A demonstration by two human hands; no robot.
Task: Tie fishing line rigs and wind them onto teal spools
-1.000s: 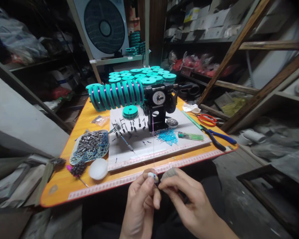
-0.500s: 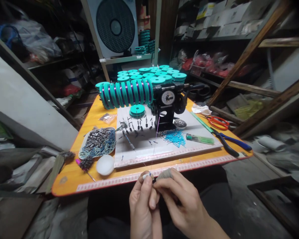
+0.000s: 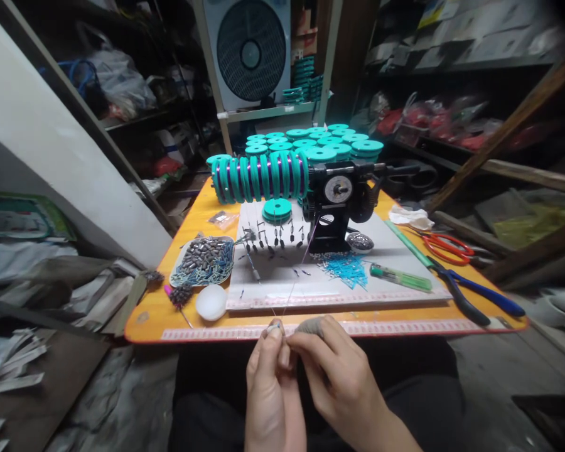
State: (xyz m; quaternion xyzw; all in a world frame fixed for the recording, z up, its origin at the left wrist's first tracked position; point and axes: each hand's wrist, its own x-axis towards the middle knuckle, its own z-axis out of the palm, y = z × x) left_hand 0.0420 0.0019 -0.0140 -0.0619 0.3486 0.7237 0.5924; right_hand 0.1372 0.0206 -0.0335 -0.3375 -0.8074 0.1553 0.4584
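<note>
My left hand [image 3: 272, 376] is closed, thumb and forefinger pinching a thin line [image 3: 289, 294] just in front of the table edge. The line runs up to a black winding machine [image 3: 336, 201] and looks purple near it. Something pale shows at the left fingertips, too small to name. My right hand [image 3: 343, 373] is closed too, its fingertips pressed together close beside the left ones. A grey covering [image 3: 309, 326] wraps one right finger. What the right fingers pinch is hidden. Green foam spools [image 3: 258, 177] wound with purple line sit in a row on the machine's shaft.
On the orange table [image 3: 144, 314] are a tray of metal sinkers [image 3: 202, 260], a white cup [image 3: 211, 302], blue sticks [image 3: 346, 270], a green-handled cutter [image 3: 400, 278], blue pliers [image 3: 487, 295] and red scissors [image 3: 447, 249]. More green spools [image 3: 320, 154] lie behind. A fan [image 3: 251, 53] stands beyond.
The view has swung left, so the table appears farther right. Both hands stay together in front of the table, with the right fingertips shifted slightly toward the left thumb.
</note>
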